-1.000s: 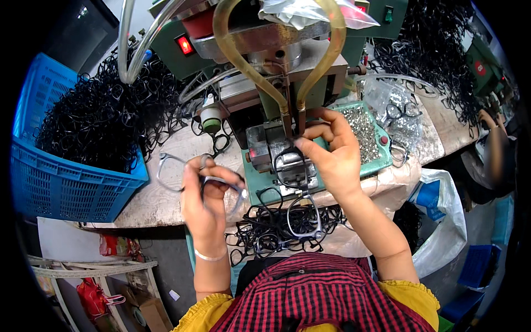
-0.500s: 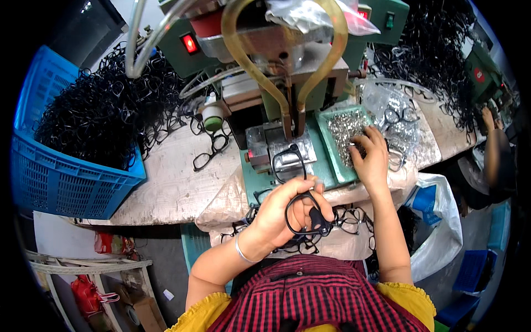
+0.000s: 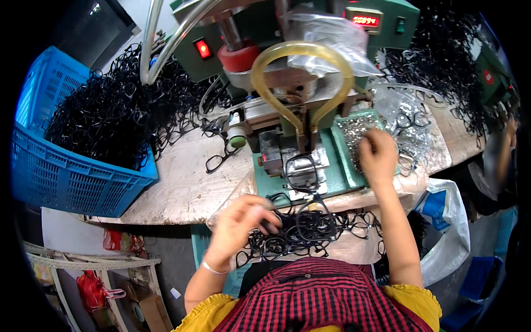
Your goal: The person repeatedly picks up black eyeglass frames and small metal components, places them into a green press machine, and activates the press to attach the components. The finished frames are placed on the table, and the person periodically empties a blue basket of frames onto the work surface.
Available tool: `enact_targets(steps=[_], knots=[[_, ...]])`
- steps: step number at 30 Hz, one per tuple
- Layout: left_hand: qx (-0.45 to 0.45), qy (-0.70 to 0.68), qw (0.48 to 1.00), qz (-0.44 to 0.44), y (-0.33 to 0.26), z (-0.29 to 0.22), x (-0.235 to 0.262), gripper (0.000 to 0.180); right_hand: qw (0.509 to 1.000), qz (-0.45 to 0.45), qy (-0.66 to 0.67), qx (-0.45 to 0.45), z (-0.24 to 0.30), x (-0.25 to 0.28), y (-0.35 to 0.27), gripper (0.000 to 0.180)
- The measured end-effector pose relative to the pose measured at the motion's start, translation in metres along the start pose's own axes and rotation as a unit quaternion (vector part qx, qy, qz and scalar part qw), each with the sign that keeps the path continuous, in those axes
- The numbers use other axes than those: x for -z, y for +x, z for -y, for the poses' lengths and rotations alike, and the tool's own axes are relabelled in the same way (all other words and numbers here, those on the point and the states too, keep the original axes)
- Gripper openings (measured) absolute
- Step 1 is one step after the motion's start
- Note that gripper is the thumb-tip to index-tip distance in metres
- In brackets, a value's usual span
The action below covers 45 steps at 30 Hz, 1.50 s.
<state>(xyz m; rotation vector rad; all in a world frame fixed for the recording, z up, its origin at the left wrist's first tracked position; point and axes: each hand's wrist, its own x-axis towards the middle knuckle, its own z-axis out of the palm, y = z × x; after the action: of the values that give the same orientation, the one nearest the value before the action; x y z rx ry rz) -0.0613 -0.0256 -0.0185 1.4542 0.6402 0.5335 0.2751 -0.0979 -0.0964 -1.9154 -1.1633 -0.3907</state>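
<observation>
A black glasses frame [image 3: 317, 193] slants from the metal block of a green press [image 3: 274, 145] toward me, one rim under the two press tips and the other over the front edge. My left hand [image 3: 238, 224] is off it, to its left above a pile of black glasses frames [image 3: 279, 240]; motion smears its fingers. At the green tray [image 3: 354, 178] of small silvery metal parts [image 3: 357, 130], my right hand [image 3: 380, 157] has its fingers curled down and closed among the pieces. What they pinch is hidden.
A blue crate [image 3: 83, 191] heaped with black frames stands at the left; more frames [image 3: 437, 61] pile up far right. A clear plastic bag [image 3: 409, 119] lies beyond the tray. A yellowish hose [image 3: 298, 47] loops over the press. Another person's arm [image 3: 500, 155] shows at right.
My left hand has let go of the glasses frame and moved left, leaving it resting at the press. My right hand stays at the tray, its fingers now more curled. The view has shifted slightly.
</observation>
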Motion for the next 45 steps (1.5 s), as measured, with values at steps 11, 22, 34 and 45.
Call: enact_targets(steps=[11,22,34,45], knots=[[-0.123,0.465,0.85,-0.214,0.2,0.074,0.15,0.04,0.914,-0.059,0.355,-0.187,-0.004,-0.035,0.005,0.016],[-0.214,0.495,0.807,-0.24,0.106,0.117,0.165,0.018,0.985,-0.049,0.101,-0.134,-0.018,0.059,-0.061,0.013],[-0.132,-0.178,0.909,-0.354,0.09,0.087,0.084,0.023,0.871,0.075,0.471,-0.122,0.112,0.002,0.016,0.048],[-0.544,-0.005,0.821,-0.175,0.033,-0.045,-0.004,0.02,0.863,0.114,0.473,-0.137,0.132,0.019,0.028,0.063]])
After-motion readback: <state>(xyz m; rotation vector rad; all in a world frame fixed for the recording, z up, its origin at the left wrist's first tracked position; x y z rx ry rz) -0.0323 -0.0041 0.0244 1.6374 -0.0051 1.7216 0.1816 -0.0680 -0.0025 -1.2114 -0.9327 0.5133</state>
